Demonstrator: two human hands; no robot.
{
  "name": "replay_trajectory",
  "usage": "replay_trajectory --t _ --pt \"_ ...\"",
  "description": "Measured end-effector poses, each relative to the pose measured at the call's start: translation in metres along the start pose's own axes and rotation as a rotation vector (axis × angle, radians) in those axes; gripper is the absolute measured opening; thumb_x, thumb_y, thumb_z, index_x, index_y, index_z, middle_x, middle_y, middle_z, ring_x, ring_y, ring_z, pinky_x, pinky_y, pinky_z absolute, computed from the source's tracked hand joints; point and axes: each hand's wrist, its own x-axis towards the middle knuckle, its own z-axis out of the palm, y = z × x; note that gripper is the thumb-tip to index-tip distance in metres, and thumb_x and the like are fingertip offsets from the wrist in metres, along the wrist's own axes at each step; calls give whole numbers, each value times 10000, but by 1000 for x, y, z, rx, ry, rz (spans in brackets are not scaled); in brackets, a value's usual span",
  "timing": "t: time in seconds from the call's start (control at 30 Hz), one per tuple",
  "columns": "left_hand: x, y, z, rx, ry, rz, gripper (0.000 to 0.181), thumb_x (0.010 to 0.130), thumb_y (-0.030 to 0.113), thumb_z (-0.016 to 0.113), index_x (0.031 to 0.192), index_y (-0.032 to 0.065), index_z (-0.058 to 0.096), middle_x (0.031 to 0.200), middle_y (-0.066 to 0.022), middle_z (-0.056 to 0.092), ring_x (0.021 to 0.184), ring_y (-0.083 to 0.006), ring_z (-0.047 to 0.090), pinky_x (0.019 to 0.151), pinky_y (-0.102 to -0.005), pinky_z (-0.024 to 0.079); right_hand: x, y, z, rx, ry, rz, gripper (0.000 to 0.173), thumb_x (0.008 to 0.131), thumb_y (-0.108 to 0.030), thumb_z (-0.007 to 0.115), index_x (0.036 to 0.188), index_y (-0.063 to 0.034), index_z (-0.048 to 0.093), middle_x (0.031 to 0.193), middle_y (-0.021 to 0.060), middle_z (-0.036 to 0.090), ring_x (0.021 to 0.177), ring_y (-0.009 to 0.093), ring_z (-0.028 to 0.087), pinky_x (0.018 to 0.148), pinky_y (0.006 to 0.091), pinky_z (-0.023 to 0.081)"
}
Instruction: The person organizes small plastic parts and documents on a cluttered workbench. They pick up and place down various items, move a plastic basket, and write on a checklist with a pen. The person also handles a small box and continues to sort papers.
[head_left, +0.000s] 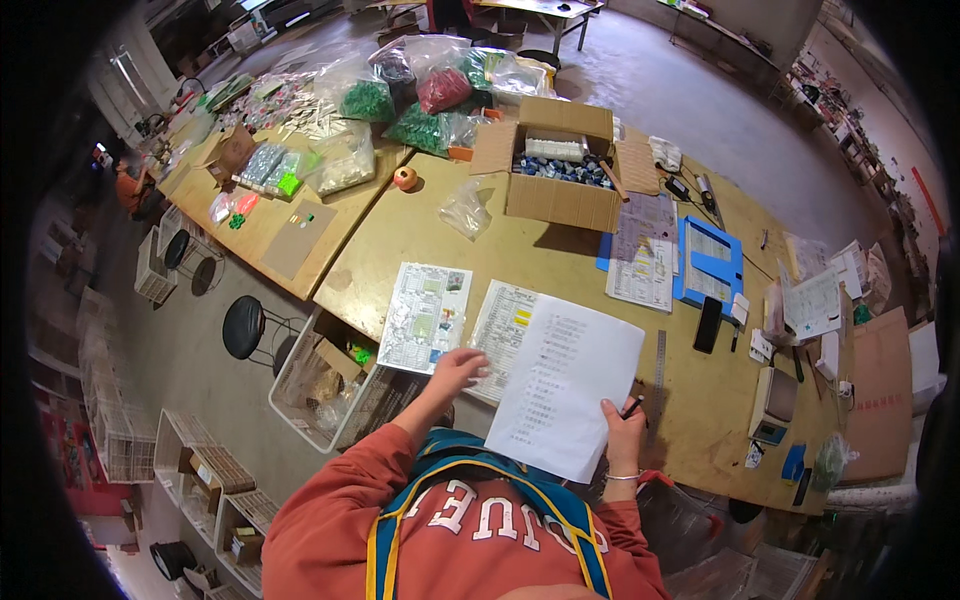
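My right hand (624, 435) grips the lower right edge of a white printed sheet (566, 375), with a dark pen (634, 407) also between its fingers. The sheet is tilted and overlaps a printed form with yellow marks (501, 330) on the table. Beside that form's left edge is my left hand (459, 371), its slightly bent fingers apart and holding nothing. Left of it lies a glossy printed sheet with small pictures (426, 315), reaching the table's front edge. Whether my left fingertips touch the form is hard to tell.
An open cardboard box (562, 202) holds many small dark parts and a hammer-like tool. Blue folders (709, 259), a phone (707, 324), a steel ruler (659, 367) and a scale (772, 405) lie rightward. A plastic crate (300, 409) stands below the front edge; bagged parts (442, 90) fill the back.
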Motion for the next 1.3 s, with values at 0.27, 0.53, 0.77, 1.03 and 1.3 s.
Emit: replay_trajectory --t 0.27,0.53,0.77,1.03,1.3 --pt "83 -35 -188 639 567 338 508 775 268 804 1164 -17 647 1022 -210 694 978 -337 664 881 -416 531 -39 -6 83 144 263 6 184 892 17 662 1073 46 654 1026 52 689 877 127 616 838 276 490" --pt "85 -6 -217 1054 583 3 687 709 345 846 1212 9 520 1266 -244 519 1213 -434 488 971 -501 474 -73 -3 132 116 427 29 213 904 15 648 1113 60 649 1055 63 689 902 138 618 855 295 492" --pt "99 -4 -209 1118 609 -20 660 688 294 864 1184 36 514 1214 -223 563 1195 -409 522 967 -492 480 -72 -6 122 71 456 42 187 917 1 646 1095 58 641 1044 70 685 901 134 610 850 289 489" --pt "111 4 -216 963 616 -87 594 693 240 848 1131 -11 535 1141 -258 630 1107 -439 603 923 -506 506 -55 -13 117 52 425 80 182 917 0 645 1090 54 634 1044 63 679 890 135 607 844 291 490" --pt "141 -26 -235 1026 611 30 380 695 211 772 942 -43 635 984 -294 682 976 -454 657 863 -499 525 -49 -7 97 -18 456 122 244 916 -10 659 1146 56 613 1089 73 657 949 160 598 892 319 488"
